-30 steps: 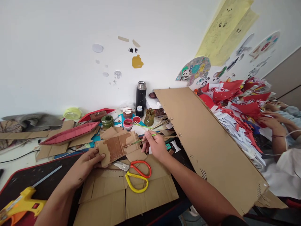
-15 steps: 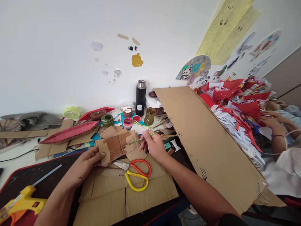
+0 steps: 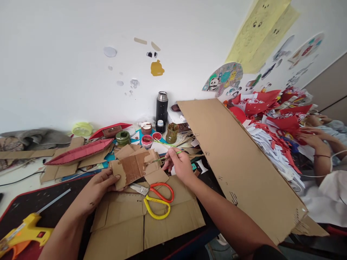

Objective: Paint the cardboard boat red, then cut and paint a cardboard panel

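Observation:
My left hand (image 3: 105, 182) grips the left end of a small cardboard piece (image 3: 119, 169), thumb on top. Brown paint (image 3: 134, 168) covers much of its face. In my right hand (image 3: 177, 162) is a thin green paintbrush (image 3: 162, 158), pinched between the fingers, its tip on the painted area near the right end. Scissors (image 3: 158, 200) with one red and one yellow handle loop lie just below, on a larger cardboard sheet (image 3: 121, 231). Behind the piece stand a red paint jar (image 3: 146, 141), a green paint jar (image 3: 123, 138) and a brown-smeared jar (image 3: 172, 133).
A yellow glue gun (image 3: 29, 231) lies at lower left. A red boat-shaped cardboard form (image 3: 78, 151) rests at left. A black thermos (image 3: 162, 110) stands by the wall. A large cardboard panel (image 3: 238, 162) leans at right; beyond it are paper strips (image 3: 271, 151) and another person's hands (image 3: 311, 139).
The brush tip has shifted slightly up and right on the cardboard, and my right hand has moved a little with it. My left hand keeps its hold.

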`<state>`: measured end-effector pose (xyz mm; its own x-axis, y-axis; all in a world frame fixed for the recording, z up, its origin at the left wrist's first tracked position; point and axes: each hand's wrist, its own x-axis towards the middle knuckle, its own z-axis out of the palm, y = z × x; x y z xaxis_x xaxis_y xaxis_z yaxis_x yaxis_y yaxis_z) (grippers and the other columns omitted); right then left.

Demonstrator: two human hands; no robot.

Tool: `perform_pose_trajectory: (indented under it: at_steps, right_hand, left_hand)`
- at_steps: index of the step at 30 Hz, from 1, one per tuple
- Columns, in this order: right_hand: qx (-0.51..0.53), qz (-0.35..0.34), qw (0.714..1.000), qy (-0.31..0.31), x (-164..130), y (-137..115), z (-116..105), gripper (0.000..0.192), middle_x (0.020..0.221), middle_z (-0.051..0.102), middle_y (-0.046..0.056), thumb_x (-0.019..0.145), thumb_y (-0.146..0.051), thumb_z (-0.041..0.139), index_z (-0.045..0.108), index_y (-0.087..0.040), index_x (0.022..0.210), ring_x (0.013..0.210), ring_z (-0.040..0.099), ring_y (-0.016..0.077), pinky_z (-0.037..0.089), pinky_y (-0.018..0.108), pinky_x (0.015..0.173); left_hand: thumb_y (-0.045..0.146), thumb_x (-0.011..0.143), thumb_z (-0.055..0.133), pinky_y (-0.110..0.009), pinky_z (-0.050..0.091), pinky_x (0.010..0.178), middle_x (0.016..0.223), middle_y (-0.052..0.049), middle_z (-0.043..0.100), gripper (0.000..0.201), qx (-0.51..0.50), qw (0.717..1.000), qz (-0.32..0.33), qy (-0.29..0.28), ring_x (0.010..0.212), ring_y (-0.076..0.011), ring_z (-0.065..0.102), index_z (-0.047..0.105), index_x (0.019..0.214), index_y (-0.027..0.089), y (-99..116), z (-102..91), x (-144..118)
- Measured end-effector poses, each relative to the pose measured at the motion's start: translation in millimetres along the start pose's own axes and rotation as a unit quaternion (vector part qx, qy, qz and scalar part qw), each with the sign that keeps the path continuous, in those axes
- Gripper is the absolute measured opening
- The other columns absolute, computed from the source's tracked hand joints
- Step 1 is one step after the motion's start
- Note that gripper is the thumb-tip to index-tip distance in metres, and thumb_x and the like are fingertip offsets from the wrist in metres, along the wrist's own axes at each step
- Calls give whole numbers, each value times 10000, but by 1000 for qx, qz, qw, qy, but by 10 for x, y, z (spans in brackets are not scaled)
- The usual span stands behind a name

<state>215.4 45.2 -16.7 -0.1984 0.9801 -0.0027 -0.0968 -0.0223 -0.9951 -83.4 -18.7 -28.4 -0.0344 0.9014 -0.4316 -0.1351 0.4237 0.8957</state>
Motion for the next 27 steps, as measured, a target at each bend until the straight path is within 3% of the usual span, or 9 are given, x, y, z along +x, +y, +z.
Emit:
perform_pose_trajectory:
  at_steps: [7,13,19,27]
  right_hand:
    - [5,17,999,-38,-78,51,21,616,517,655,-19,942,-821,622,602,-218,819,455,689,162,425,196,407]
    - [6,5,1000,5,-67,26,-41,620,545,686,3,934,-829,615,588,-220,819,454,684,163,443,205,405]
    - [2,16,1000,-20,-157,45,-18,606,522,657,-10,946,-811,611,589,-220,817,464,702,174,431,205,420]
    - [0,21,1000,8,-202,23,-80,620,525,653,-7,927,-828,625,587,-220,809,463,700,175,429,207,417]
  left_hand:
    - [416,544,1035,-375,685,737,1090,-98,857,542,-18,1000,-12,7,884,-311,813,789,980,207,62,55,-32]
    - [340,509,1030,-368,685,708,1067,-98,857,544,-20,1000,-7,23,873,-300,802,802,981,192,55,50,-18]
    - [312,513,1032,-362,686,710,1104,-98,854,543,-37,999,-9,21,906,-308,808,791,985,197,28,35,1]
    - [356,556,1030,-352,680,702,1044,-92,858,509,-34,999,-5,15,837,-288,809,799,980,197,13,12,3]
